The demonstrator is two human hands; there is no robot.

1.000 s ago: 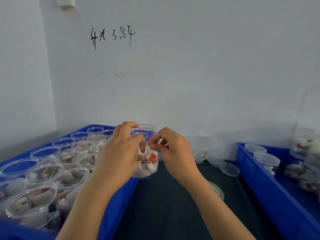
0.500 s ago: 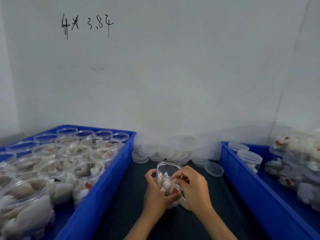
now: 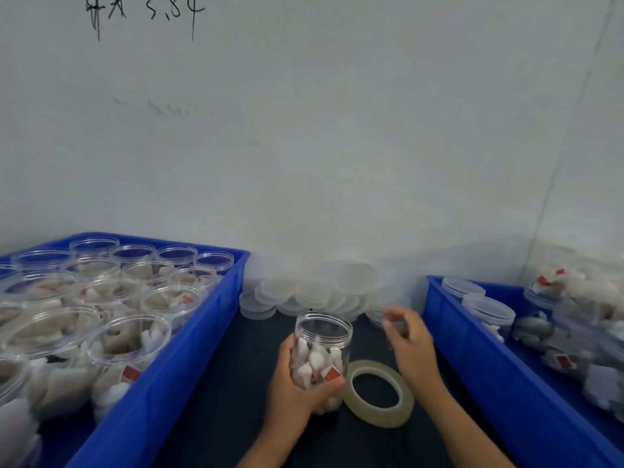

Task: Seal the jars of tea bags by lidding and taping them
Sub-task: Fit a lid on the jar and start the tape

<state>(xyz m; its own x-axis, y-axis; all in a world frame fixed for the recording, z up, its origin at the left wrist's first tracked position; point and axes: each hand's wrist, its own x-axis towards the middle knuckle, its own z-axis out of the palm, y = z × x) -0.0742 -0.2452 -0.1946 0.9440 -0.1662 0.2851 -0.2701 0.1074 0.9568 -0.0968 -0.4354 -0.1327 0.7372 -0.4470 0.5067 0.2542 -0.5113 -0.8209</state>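
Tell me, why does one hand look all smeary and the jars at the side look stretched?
Head view: the right hand is motion-blurred, while the left hand gripping the jar looks sharper; the wide lens stretches and softens the jars in the left bin; lighting is flat, with no hard shadows.

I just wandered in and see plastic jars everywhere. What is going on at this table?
A person is packing tea bags into clear jars and sealing them. Their left hand grips an open jar of tea bags standing on the dark table, with no lid on it yet. The right hand is empty, reaching toward the pile of clear lids by the wall. A roll of clear tape lies flat beside the jar. The left blue crate holds unlidded jars; the right blue crate holds lidded ones.
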